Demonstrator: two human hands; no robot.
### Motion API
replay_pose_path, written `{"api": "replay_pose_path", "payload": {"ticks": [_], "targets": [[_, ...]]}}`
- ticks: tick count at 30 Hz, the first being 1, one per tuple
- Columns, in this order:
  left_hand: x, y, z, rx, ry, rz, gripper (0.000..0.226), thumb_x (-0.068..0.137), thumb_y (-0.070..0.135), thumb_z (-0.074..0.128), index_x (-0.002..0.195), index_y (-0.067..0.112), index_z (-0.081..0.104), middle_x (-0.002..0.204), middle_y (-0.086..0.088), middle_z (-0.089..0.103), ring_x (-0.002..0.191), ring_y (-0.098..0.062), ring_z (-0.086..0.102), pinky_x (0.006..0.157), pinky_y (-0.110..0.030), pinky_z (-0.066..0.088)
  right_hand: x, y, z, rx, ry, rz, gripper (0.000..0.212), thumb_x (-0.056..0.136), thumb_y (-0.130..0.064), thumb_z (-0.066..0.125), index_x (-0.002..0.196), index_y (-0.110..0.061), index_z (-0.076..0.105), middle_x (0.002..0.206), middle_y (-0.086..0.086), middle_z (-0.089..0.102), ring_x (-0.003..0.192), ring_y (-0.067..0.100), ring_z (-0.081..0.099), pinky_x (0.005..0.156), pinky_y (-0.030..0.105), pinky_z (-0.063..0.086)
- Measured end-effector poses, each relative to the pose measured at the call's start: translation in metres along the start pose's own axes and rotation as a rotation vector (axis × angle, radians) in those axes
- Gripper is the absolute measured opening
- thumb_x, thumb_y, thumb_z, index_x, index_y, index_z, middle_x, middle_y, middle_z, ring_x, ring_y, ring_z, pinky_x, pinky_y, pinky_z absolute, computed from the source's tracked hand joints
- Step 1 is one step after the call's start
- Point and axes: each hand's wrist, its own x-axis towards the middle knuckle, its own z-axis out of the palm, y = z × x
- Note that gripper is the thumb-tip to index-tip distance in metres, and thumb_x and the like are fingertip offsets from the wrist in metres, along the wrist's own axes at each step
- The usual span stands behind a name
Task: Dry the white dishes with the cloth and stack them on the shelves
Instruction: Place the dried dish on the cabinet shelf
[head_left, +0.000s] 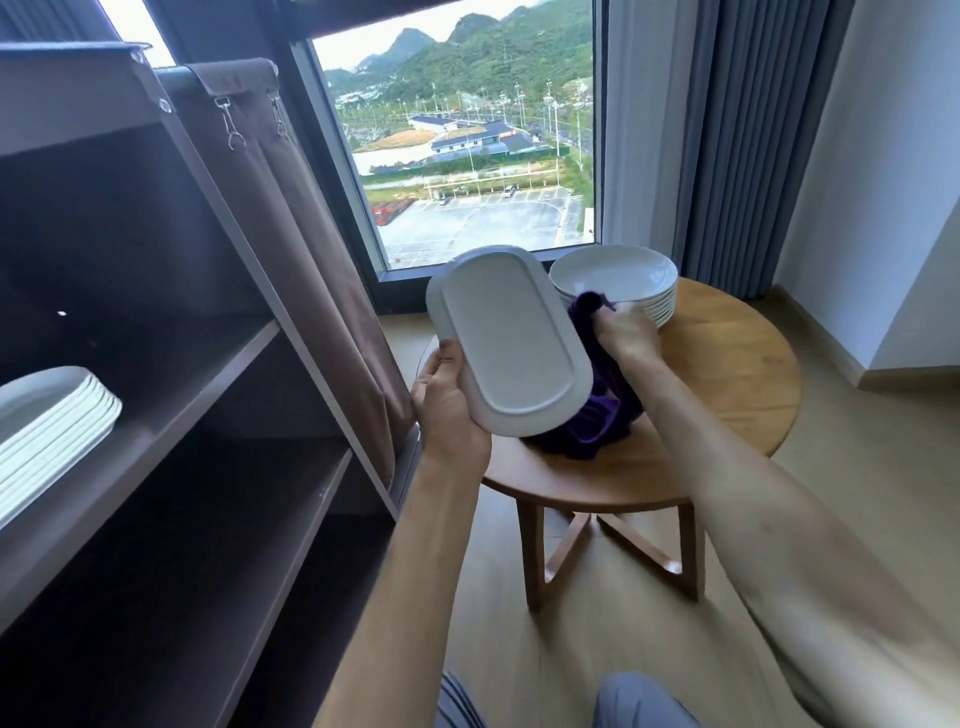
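White oblong dish (511, 345): underside toward viewer, tilted, held above round wooden table (727, 374). Step in hand, by my read: drying this dish; shelving not yet done. Left hand (449, 410) grips its lower left edge, thumb on rim. Right hand (626, 332) bunches purple cloth (597, 415) just behind dish's right side; cloth trails onto table. Both forearms extended fwd. Next calls for wiping thru, then carrying left to shelf (171, 410), onto stack of oblong dishes (49, 431). Stack of round plates (618, 283) waits at table's far side.

Left hand (447, 410) gripping tilted white oblong dish (511, 348), right hand (626, 332) clutching purple cloth (592, 415), stacked bowls (615, 283) on round table (727, 374)
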Motion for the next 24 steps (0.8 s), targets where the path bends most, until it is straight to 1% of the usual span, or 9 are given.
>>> {"api": "replay_pose_path", "payload": {"ticks": [3,6,8,10,12,14,18,21,24], "targets": [[0.005,0.005,0.006,-0.052,0.081,0.012,0.016,0.105,0.011,0.052,0.098,0.010,0.066,0.080,-0.001,0.076,0.072,-0.016,0.071,0.071,-0.034,0.063,-0.015,-0.002,0.002,-0.011,-0.022,-0.042,0.057,0.099,-0.054,0.044,0.142,-0.016,0.049,0.142,0.014,0.054,0.134,0.036,0.046,0.111,0.047,0.037],[0.008,0.008,0.012,-0.002,0.144,0.059,0.014,0.105,0.010,0.053,0.095,0.013,0.062,0.077,0.003,0.073,0.071,-0.011,0.070,0.061,-0.024,0.058,-0.038,-0.020,0.008,0.434,-0.133,-0.094,0.044,0.101,-0.055,0.039,0.118,-0.019,0.058,0.119,0.013,0.065,0.113,0.031,0.060,0.096,0.046,0.047],[0.010,0.012,0.010,0.370,0.140,0.310,0.014,0.105,0.016,0.055,0.092,0.013,0.058,0.084,0.001,0.067,0.079,-0.009,0.064,0.061,-0.014,0.052,-0.052,-0.034,0.010,0.538,-0.203,-0.135,0.054,0.100,-0.058,0.038,0.121,-0.013,0.059,0.114,0.016,0.066,0.106,0.030,0.063,0.089,0.044,0.049],[0.012,0.018,0.004,0.865,0.068,0.717,0.017,0.104,0.020,0.058,0.091,0.010,0.059,0.085,-0.001,0.062,0.076,-0.004,0.058,0.059,-0.007,0.043,-0.059,-0.045,0.010,0.607,-0.191,-0.188,0.066,0.094,-0.067,0.037,0.132,-0.015,0.056,0.117,0.014,0.065,0.107,0.029,0.064,0.093,0.046,0.049],[0.014,0.027,-0.005,1.167,0.017,1.062,0.012,0.099,0.012,0.065,0.090,0.004,0.066,0.084,-0.006,0.068,0.074,-0.006,0.062,0.061,-0.009,0.042,-0.065,-0.057,0.009,0.769,-0.287,-0.208,0.061,0.095,-0.071,0.039,0.138,-0.029,0.048,0.122,0.008,0.065,0.105,0.025,0.069,0.087,0.045,0.054],[0.013,0.035,-0.010,1.313,-0.055,1.234,0.006,0.093,0.005,0.072,0.089,0.002,0.072,0.087,-0.011,0.074,0.075,-0.020,0.070,0.061,-0.022,0.054,-0.070,-0.069,0.012,0.815,-0.364,-0.275,0.050,0.097,-0.067,0.043,0.138,-0.038,0.042,0.125,0.003,0.065,0.101,0.018,0.072,0.077,0.038,0.060],[0.002,0.049,-0.013,1.488,-0.130,1.298,0.003,0.090,0.003,0.076,0.088,0.003,0.078,0.092,-0.011,0.077,0.087,-0.031,0.073,0.078,-0.049,0.061,-0.081,-0.095,0.034,0.811,-0.243,-0.298,0.053,0.101,-0.042,0.052,0.149,-0.023,0.040,0.133,-0.004,0.050,0.105,0.006,0.053,0.057,0.018,0.054],[-0.006,0.067,-0.023,1.571,-0.022,1.368,0.008,0.089,0.016,0.080,0.090,0.008,0.081,0.117,-0.015,0.074,0.115,-0.037,0.066,0.099,-0.062,0.049,-0.091,-0.111,0.050,0.905,-0.253,-0.200,0.038,0.103,-0.019,0.043,0.140,-0.015,0.052,0.125,0.004,0.057,0.112,0.023,0.057,0.073,0.037,0.057],[-0.013,0.088,-0.041,1.505,0.298,1.192,0.061,0.085,0.054,0.077,0.130,0.014,0.069,0.159,-0.025,0.036,0.148,-0.043,0.033,0.119,-0.059,0.030,-0.103,-0.124,0.069,0.978,-0.285,-0.168,0.033,0.103,-0.012,0.041,0.130,-0.013,0.060,0.127,0.016,0.059,0.119,0.037,0.058,0.092,0.051,0.053]]}}
